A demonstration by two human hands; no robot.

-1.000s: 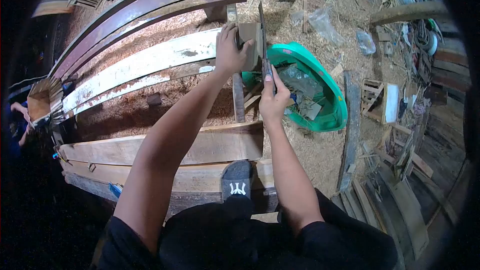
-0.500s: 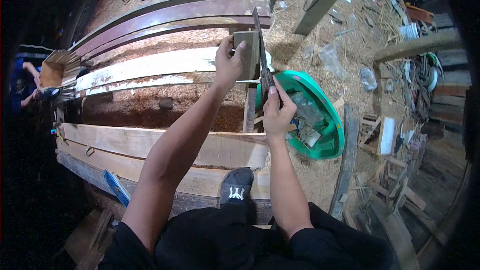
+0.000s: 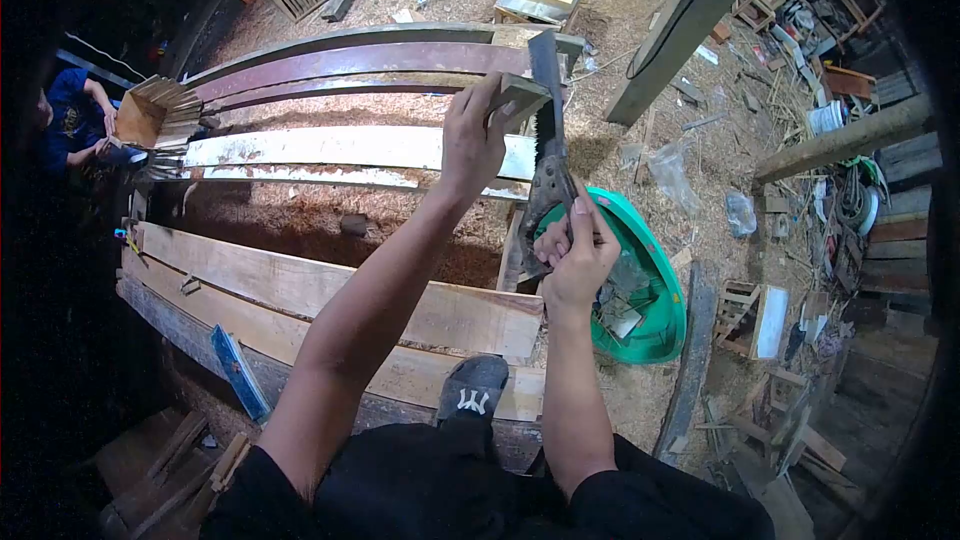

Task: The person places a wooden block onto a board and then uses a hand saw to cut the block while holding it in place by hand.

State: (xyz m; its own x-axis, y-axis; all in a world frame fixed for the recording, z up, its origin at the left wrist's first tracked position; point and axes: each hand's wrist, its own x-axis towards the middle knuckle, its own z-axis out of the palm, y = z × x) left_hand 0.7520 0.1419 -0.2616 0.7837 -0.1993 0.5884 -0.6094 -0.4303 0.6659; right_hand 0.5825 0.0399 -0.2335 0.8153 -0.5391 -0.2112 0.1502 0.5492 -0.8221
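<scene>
In the head view my left hand [image 3: 474,140] grips a short wooden block [image 3: 520,98] and holds it up above the planks. The fingers of my right hand [image 3: 578,255] are closed around the dark handle of a handsaw [image 3: 547,185]. Its blade points away from me, toothed edge to the left, and overlaps the block's right end. A long white-painted plank [image 3: 330,147] lies below my left hand. Under the saw handle and right wrist stands a green plastic tub [image 3: 672,315] with scraps and plastic in it.
Bare planks [image 3: 440,318] run across in front of me, with my shoe [image 3: 472,387] on them. A wooden post [image 3: 690,30] rises at the upper right. Another person [image 3: 80,120] sits at far left beside a slatted wooden piece [image 3: 150,120]. Wood scraps litter the right side.
The saw has turned in my right hand, so its handle and blade face show more. The block in my left hand has tilted, and the whole view has shifted slightly.
</scene>
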